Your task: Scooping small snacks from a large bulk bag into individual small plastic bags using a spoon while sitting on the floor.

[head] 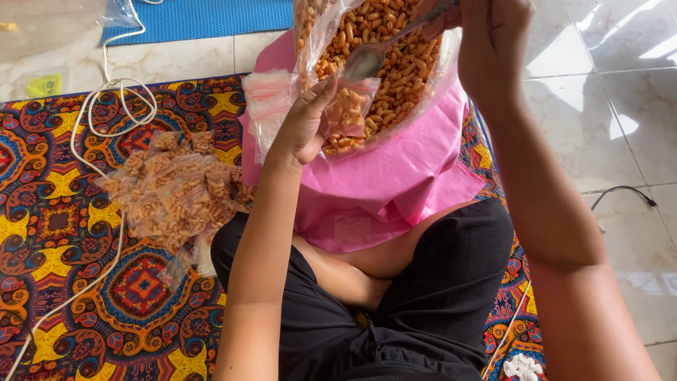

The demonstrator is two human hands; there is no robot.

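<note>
The left hand (305,130) pinches a small clear zip pouch (347,107) by its mouth, fingers closed on the plastic, while the right hand (486,35) is wrapped around the handle of a metal spoon (370,58) whose bowl hangs just above that pouch. The pouch mouth looks narrow beside the spoon bowl, so a tilt slightly off line would likely scatter pieces onto the pink plastic sheet (395,183) below; a loose pinch could also let the pouch sag and spill. It already holds a small clump of orange curled macaroni snacks. Behind it, at twelve o'clock, the large clear bag (395,85) stands open and well filled with the same snacks, touching the pouch. At nine o'clock, a heap of filled small pouches (176,194) lies on the patterned mat (63,233), near a white cord (113,106).
</note>
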